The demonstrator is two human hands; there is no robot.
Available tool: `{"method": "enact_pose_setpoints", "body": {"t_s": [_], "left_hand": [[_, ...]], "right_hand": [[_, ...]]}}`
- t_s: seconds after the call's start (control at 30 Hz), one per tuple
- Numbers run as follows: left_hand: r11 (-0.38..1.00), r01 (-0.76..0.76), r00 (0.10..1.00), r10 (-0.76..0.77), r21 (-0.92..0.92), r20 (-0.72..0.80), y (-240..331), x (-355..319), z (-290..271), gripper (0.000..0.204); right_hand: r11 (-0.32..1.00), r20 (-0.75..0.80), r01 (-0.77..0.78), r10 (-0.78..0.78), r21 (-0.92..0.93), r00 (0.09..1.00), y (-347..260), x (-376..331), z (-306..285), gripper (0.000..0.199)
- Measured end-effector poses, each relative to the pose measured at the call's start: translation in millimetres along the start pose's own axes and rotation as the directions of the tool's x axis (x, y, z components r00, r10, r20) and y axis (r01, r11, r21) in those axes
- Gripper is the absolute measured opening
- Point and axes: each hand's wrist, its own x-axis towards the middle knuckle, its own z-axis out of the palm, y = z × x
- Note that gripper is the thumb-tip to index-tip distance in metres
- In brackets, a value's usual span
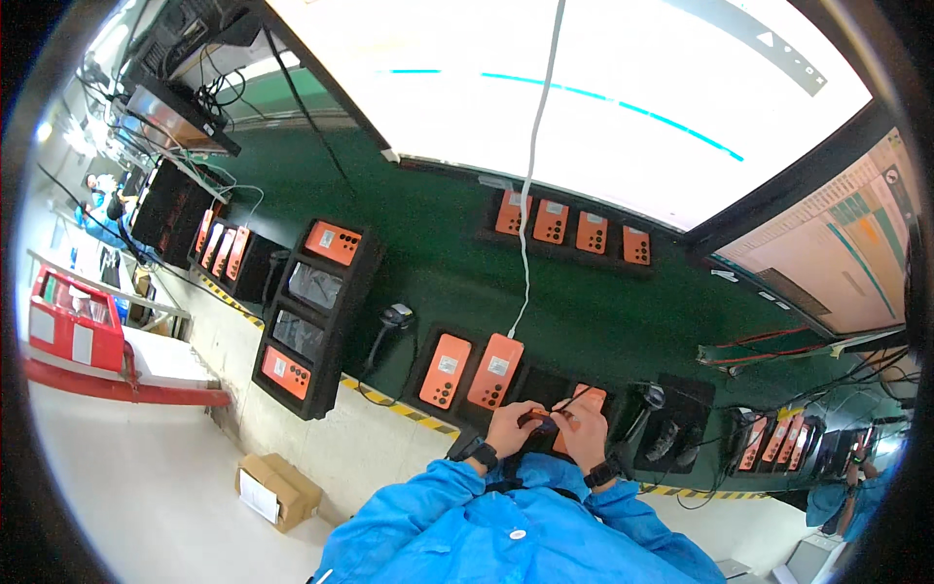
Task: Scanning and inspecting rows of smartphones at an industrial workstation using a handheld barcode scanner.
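Observation:
My left hand [509, 429] is closed on a phone [532, 419] with an orange edge, tilted and mostly covered by the fingers. Close beside it, my right hand [585, 435] has its fingers pinched together against the phone's other end; a thin dark line runs by the fingertips, and what they grip is too small to tell. Another orange phone [590, 397] lies partly under my right hand. To the left, two orange phones, one [446, 371] plain and one [495, 370] with a white cable [526, 243] at its top, lie in a black tray.
A black tray [336, 326] with two orange phones and clear-wrapped slots stands left, near a handheld scanner [391, 326]. Another scanner [647, 404] is right of my hands. Several phones [592, 233] stand below the large screen [623, 88]. Striped tape [413, 414] edges the green bench.

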Motion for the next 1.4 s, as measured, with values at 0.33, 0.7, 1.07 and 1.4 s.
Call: {"method": "enact_pose_setpoints", "body": {"t_s": [0.33, 0.7, 1.07, 1.4], "left_hand": [[0.988, 0.091, 0.923, -0.130, -0.122, -0.362, -61, -39, -13, 0.054], [0.329, 0.400, 0.127, -0.944, -0.855, -0.304, -233, -409, -49, 0.021], [0.235, 0.370, 0.303, -0.945, -0.899, -0.122, -336, -527, -85, 0.024], [0.460, 0.262, 0.394, -0.854, -0.848, -0.341, -402, -474, -362, 0.030]], "right_hand": [[1.000, -0.022, -0.023, 0.023, 0.016, 0.999, 79, 68, 24, 0.022], [0.995, 0.053, -0.103, 0.104, -0.012, 0.993, 68, -67, 50, 0.015], [0.843, 0.685, 0.016, 0.425, -0.537, 0.592, 75, -183, 194, 0.037], [0.951, 0.798, 0.043, -0.282, 0.307, 0.533, -248, -117, 463, 0.033]]}}
